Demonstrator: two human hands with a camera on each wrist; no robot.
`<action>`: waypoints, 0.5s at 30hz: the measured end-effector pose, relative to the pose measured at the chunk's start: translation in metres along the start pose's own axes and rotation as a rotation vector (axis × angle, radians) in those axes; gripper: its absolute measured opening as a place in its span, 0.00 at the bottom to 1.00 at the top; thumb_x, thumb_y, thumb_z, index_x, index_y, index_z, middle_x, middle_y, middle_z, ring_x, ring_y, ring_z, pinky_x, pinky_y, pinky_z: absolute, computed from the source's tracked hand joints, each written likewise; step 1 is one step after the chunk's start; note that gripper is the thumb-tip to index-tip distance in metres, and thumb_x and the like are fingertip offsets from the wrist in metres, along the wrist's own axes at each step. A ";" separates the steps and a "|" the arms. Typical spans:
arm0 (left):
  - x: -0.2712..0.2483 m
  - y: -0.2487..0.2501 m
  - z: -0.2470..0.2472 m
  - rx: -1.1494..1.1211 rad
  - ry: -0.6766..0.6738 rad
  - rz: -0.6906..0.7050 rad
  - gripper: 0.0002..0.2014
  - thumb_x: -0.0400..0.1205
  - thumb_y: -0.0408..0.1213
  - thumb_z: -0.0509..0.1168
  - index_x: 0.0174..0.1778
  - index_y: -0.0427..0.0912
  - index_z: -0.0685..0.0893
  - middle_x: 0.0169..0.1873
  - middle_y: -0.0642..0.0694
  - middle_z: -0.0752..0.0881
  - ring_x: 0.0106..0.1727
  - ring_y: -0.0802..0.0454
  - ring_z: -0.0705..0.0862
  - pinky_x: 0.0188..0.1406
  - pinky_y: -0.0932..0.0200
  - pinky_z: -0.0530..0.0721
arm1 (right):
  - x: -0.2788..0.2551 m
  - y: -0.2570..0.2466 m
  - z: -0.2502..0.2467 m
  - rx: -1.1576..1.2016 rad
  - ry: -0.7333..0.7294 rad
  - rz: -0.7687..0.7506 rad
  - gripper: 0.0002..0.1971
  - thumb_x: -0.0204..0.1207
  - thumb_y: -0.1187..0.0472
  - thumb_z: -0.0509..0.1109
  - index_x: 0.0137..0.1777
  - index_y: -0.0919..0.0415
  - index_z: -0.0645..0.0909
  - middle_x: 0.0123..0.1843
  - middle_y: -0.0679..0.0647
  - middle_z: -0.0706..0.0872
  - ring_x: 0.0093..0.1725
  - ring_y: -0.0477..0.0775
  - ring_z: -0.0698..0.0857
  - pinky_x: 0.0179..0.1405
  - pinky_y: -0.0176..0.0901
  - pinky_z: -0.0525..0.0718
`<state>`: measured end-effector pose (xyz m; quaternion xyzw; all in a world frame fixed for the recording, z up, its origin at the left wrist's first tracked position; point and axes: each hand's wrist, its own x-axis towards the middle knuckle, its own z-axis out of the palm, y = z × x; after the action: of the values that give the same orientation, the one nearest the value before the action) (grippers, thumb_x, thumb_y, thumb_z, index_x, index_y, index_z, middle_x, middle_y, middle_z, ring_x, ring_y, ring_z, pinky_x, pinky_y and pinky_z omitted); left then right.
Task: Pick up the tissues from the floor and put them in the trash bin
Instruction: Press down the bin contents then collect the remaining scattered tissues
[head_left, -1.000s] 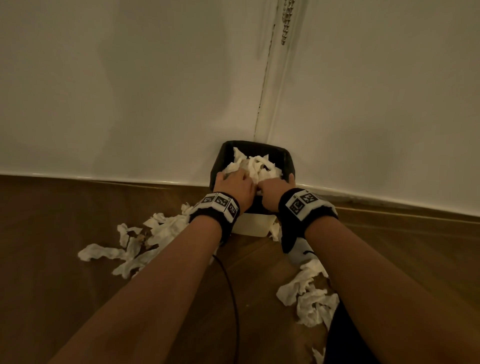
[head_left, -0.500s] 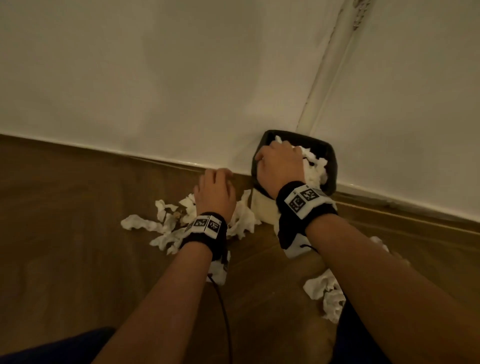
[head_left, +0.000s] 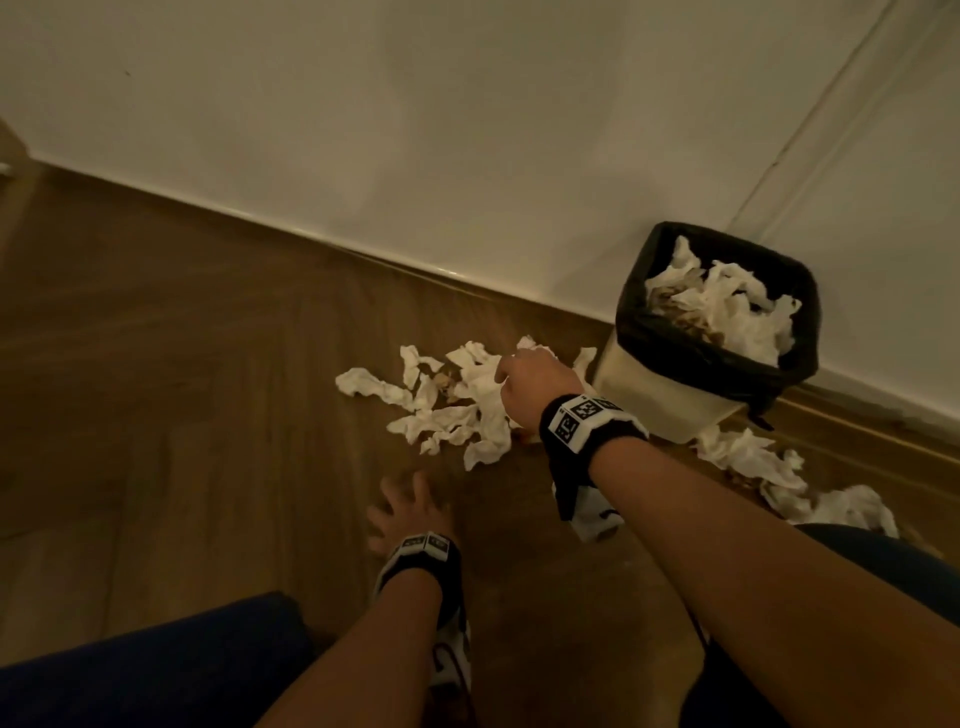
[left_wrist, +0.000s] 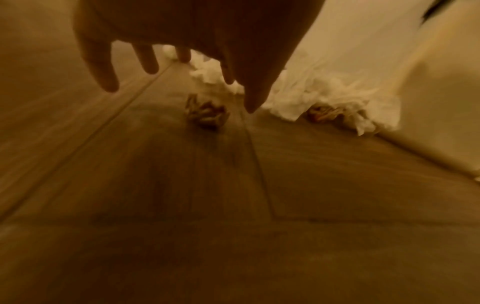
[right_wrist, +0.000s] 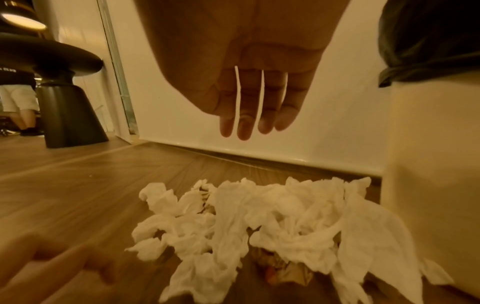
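Note:
A heap of crumpled white tissues (head_left: 457, 410) (right_wrist: 262, 222) lies on the wooden floor left of the trash bin (head_left: 670, 400), a cream bin with a black liner, stuffed with tissues (head_left: 727, 306). My right hand (head_left: 519, 379) (right_wrist: 249, 115) hovers over the heap's right end with straight fingers and holds nothing. My left hand (head_left: 400, 509) (left_wrist: 166, 78) is spread open just above the floor, short of the heap, empty. A brownish crumpled scrap (left_wrist: 207, 115) lies on the floor ahead of its fingers. More tissues (head_left: 779, 478) lie right of the bin.
A white wall with a baseboard (head_left: 363, 249) runs behind the heap and the bin. A dark stool (right_wrist: 64, 86) and a person's legs (right_wrist: 20, 111) stand far off to the left. My knees (head_left: 156, 675) are at the bottom edge.
Both hands left the bin. The right hand came down over the left heap; the left hand pulled back toward me and spread above the floor. The head view swung left.

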<state>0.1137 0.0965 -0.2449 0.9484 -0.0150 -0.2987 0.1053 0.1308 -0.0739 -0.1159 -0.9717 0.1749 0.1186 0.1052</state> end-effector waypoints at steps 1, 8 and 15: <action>0.001 -0.004 0.001 -0.002 -0.017 -0.007 0.24 0.85 0.53 0.52 0.76 0.59 0.56 0.79 0.44 0.48 0.76 0.34 0.56 0.69 0.38 0.68 | 0.001 -0.003 0.002 -0.007 -0.018 0.003 0.17 0.80 0.63 0.56 0.64 0.57 0.80 0.65 0.58 0.79 0.67 0.59 0.76 0.59 0.52 0.80; 0.012 -0.004 -0.015 -0.042 -0.044 0.181 0.13 0.85 0.30 0.50 0.65 0.36 0.71 0.66 0.36 0.68 0.58 0.39 0.78 0.58 0.53 0.78 | 0.007 -0.009 0.021 0.029 -0.134 0.012 0.17 0.83 0.63 0.55 0.64 0.63 0.81 0.65 0.61 0.81 0.64 0.60 0.81 0.63 0.50 0.80; 0.018 0.005 -0.026 -0.236 0.070 0.232 0.13 0.85 0.29 0.49 0.62 0.37 0.73 0.63 0.38 0.71 0.56 0.40 0.77 0.47 0.55 0.74 | 0.009 -0.007 0.066 0.010 -0.281 0.023 0.13 0.77 0.57 0.69 0.61 0.52 0.83 0.70 0.57 0.68 0.69 0.63 0.72 0.68 0.54 0.76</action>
<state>0.1437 0.0947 -0.2334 0.9311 -0.0855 -0.2512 0.2502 0.1291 -0.0540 -0.1801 -0.9430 0.1701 0.2538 0.1320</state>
